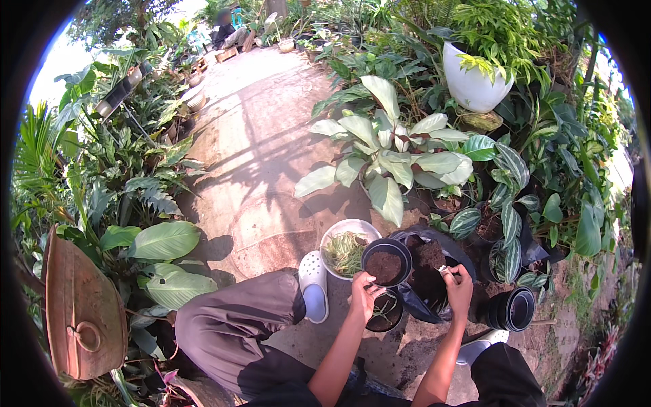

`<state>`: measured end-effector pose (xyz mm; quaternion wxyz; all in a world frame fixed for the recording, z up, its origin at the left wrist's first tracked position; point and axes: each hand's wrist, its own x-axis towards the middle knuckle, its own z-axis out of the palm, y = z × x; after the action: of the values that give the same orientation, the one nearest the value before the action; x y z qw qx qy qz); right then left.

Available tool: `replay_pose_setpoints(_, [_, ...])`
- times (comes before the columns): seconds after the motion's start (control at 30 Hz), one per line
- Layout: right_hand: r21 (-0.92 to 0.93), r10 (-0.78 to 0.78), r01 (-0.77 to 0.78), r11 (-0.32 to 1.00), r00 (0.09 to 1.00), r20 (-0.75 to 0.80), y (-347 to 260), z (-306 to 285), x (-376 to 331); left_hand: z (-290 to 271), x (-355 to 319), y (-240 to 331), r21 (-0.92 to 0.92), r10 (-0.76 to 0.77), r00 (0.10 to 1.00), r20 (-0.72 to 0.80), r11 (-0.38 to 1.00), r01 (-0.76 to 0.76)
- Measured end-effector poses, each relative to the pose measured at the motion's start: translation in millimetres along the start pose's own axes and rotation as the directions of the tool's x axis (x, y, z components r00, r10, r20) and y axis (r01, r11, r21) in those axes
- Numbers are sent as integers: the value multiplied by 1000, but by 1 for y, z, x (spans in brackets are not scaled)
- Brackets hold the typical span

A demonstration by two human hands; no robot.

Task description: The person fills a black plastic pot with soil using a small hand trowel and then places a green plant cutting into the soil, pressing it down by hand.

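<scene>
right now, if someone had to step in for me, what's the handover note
Left hand: grips the near rim of a small black pot, which is about full of soil and held above another black pot with thin green shoots in it.
Right hand: holds a small pale scoop over the black soil bag.
Nearby: white bowl of green cuttings left of the pot, stack of empty black pots on the right.
Done: one pot filled. Left: nothing planted in it yet; the stack is unfilled.
</scene>
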<state>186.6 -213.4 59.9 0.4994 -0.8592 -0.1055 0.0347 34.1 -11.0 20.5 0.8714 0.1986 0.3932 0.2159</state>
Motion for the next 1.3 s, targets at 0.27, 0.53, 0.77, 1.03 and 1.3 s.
replay_pose_setpoints(0.27, [173,-35,13,985,991,127,-53,-38,-3,-5,4,-3,49,-15,999,41,999,13])
replay_pose_setpoints(0.53, [67,-183,171,983,930,317,-84,-46,-16,18,-18,0,183,-21,995,98,983,3])
replay_pose_setpoints(0.77, [-402,-1,100,910,971,239,-110,-26,-39,25,-24,-11,246,-28,981,193,969,-20])
replay_pose_setpoints(1.03, [-529,161,33,848,935,317,-121,-50,-45,23,-24,-12,313,-53,980,190,950,-9])
replay_pose_setpoints(1.3, [-411,-78,152,899,979,191,-135,-54,-52,21,-18,-21,236,-199,940,276,962,134])
